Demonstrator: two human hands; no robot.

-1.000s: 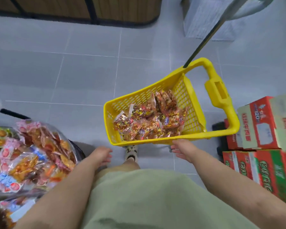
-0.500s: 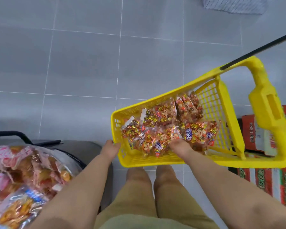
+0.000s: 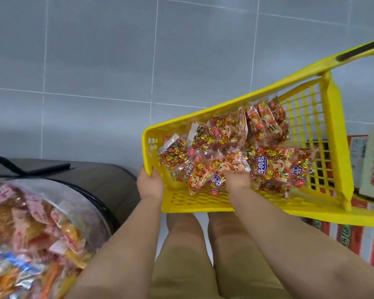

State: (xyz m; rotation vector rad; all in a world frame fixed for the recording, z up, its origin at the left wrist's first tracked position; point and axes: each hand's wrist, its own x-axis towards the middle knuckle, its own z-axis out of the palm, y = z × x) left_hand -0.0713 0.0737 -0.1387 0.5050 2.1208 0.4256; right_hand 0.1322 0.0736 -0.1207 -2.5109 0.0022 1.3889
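Shift: a second ago both hands hung short of the basket's near wall; now one has taken the corner and the other is inside among the packets.
Left hand (image 3: pixel 149 184): grips the near left corner of the yellow basket (image 3: pixel 194 201), fingers curled over the rim, probably to steady it while the other hand digs.
Right hand (image 3: pixel 236 180): reaches over the near wall and rests on the snack packets (image 3: pixel 274 169). Its fingers are buried among them, so I cannot tell whether they have closed on one.
Snack packets: clear bags of red and gold wrapped sweets, heaped against the basket's near wall and left end; the right end shows bare mesh.
Basket: lies slantwise in front of the knees, its black handle bar (image 3: pixel 363 49) running off to the upper right.
Step, as I judge it: picking packets out for stocking.
Left of the knees: a dark bin (image 3: pixel 108 175), and a blurred heap of mixed sweet bags (image 3: pixel 30 234).
Right: red and green cartons (image 3: pixel 354 236), partly under the basket.
Underfoot: grey floor tiles (image 3: pixel 95 61).
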